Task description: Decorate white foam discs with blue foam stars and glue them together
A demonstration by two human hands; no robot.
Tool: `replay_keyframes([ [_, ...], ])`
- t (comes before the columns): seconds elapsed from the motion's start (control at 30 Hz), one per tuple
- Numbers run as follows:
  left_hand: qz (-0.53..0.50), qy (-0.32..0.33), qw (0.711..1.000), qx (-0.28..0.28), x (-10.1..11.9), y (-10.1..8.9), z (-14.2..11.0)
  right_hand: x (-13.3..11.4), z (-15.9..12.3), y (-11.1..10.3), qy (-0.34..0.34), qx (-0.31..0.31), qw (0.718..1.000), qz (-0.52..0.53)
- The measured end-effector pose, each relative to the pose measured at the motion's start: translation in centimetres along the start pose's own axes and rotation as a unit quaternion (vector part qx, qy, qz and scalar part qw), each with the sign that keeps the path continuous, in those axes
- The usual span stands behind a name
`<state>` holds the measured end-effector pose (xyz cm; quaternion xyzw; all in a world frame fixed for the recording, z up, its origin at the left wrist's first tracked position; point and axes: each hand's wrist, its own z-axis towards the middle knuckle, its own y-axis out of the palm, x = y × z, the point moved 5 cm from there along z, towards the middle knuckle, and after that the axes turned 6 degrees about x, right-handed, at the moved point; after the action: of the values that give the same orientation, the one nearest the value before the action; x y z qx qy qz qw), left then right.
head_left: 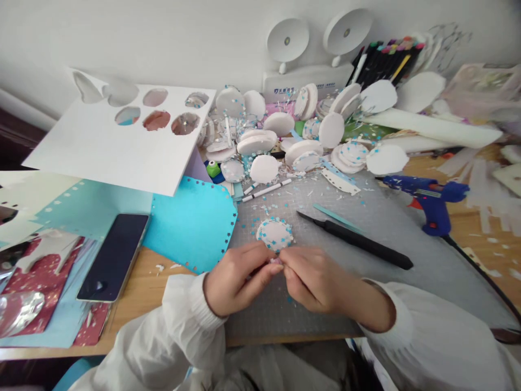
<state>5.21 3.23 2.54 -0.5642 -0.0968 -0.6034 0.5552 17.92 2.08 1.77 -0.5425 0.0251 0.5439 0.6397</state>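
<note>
Left hand point(240, 279) pinches a small pinkish piece point(276, 261). Right hand point(317, 277) meets it, grip unclear. A white disc point(275, 233) lies just farther.

The 2 hands, left grip point(248, 279) and right grip point(311, 279), are close together, fingers point(264, 255) curled and pinching. Both forearms point(372, 309) angle inward.

I'm standing by a papercraft corner, home or studio I can't tell; a cutting mat point(382, 217), a craft knife point(362, 240) and a blue glue gun point(435, 198) lie on a wooden desk point(142, 288); blue paper point(189, 220) with punched edges, white discs point(264, 169) and bunched markers point(386, 68) show it.
</note>
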Motion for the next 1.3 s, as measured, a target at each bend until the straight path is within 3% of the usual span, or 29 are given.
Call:
replay_keyframes([
  [0.17, -0.001, 0.005, 1.000, -0.008, -0.1, 0.0, -0.2, -0.2, 0.1, -0.5, 0.006, 0.021, 1.000, 0.021],
  [0.43, -0.012, 0.025, 0.999, 0.026, -0.1, -0.2, -0.2, 0.8, 0.1, -1.9, 0.133, 0.076, 0.977, 0.151],
  [0.57, 0.025, 0.057, 0.996, 0.067, 0.1, -0.5, -0.4, 1.5, 0.1, -1.3, 0.230, 0.015, 0.948, 0.218],
  [0.67, 0.039, 0.084, 0.992, 0.086, 0.5, -0.7, -0.5, 1.5, 0.2, -0.7, 0.265, -0.038, 0.930, 0.252],
  [0.87, 0.014, 0.073, 0.991, 0.111, 0.7, -1.1, -0.3, 1.0, 0.3, -0.4, 0.233, -0.070, 0.943, 0.229],
  [1.07, -0.020, 0.031, 0.990, 0.140, 0.3, -1.4, -0.1, 0.9, 0.1, -0.6, 0.199, -0.062, 0.953, 0.221],
  [1.2, -0.040, -0.026, 0.991, 0.125, -0.3, -1.1, -0.1, 1.0, 0.0, -1.0, 0.145, -0.016, 0.978, 0.150],
  [1.3, -0.059, -0.057, 0.993, 0.080, -0.7, -0.6, -0.2, 0.8, -0.1, -1.1, 0.097, 0.000, 0.989, 0.112],
])
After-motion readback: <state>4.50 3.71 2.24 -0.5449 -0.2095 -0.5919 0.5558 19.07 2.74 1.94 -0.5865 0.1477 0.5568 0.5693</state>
